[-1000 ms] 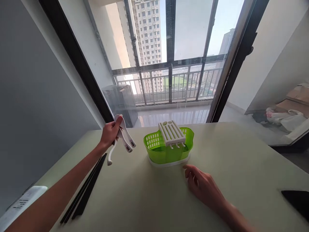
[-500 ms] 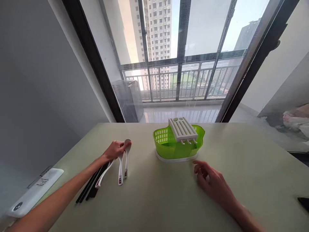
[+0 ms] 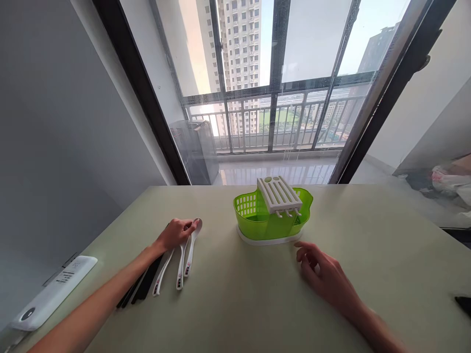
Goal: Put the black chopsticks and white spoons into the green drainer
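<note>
My left hand [image 3: 177,234] is closed, thumb and fingers on the bowl end of a white spoon [image 3: 191,255] at the left of the table. Two more white spoons, a middle one [image 3: 180,269] and a left one [image 3: 162,275], lie beside it, their upper ends hidden under the hand. Black chopsticks [image 3: 147,282] lie side by side left of the spoons, partly covered by my forearm. My right hand [image 3: 324,274] rests on the table with loosely bent fingers, holding nothing. Its index fingertip is close to the base of a green basket [image 3: 274,229].
A white slotted rack [image 3: 279,195] with small hooks sits across the basket's top. On the table's left edge lies a long white object [image 3: 59,294] with dark print. A dark object [image 3: 463,303] shows at the right edge. Behind the pale table [image 3: 235,304] stands a glass window.
The right-hand spoon has come down slightly, and its handle now slants more to the left. The left spoon's handle has swung right. My right hand has hardly moved.
</note>
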`<control>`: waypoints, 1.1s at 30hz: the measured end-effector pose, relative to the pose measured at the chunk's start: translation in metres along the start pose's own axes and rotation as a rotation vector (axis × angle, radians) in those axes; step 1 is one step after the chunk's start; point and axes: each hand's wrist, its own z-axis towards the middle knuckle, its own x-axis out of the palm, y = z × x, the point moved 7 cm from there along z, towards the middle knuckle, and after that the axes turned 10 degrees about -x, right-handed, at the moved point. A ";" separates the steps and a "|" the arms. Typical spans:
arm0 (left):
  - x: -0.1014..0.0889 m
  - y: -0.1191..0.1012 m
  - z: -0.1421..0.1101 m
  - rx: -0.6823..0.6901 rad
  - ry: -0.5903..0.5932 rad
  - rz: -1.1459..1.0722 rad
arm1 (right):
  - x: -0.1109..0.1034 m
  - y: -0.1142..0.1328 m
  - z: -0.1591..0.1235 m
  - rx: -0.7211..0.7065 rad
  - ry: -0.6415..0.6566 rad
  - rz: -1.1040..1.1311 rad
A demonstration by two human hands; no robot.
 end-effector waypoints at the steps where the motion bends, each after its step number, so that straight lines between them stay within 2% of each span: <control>1: 0.000 0.000 0.000 0.007 -0.011 0.013 | 0.000 0.000 0.001 -0.002 0.001 0.001; 10: 0.003 0.000 -0.002 0.070 -0.099 0.103 | 0.000 0.003 0.005 0.003 0.003 0.027; 21: -0.003 -0.017 -0.005 0.221 -0.186 0.334 | -0.002 0.005 0.009 0.022 -0.003 0.047; 24: -0.009 -0.028 -0.007 0.300 -0.243 0.386 | -0.003 0.006 0.010 0.019 -0.001 0.040; 26: -0.018 -0.046 -0.015 0.359 -0.342 0.370 | -0.003 0.007 0.009 0.018 -0.001 0.035; 29: -0.035 -0.089 -0.033 0.360 -0.533 0.282 | -0.001 0.008 0.008 0.019 0.013 0.031; 31: -0.038 -0.132 -0.045 0.380 -0.571 0.199 | 0.001 0.008 0.007 0.023 0.023 0.032; 33: -0.036 -0.185 -0.053 0.458 -0.555 0.108 | 0.001 0.007 0.006 0.029 0.026 0.033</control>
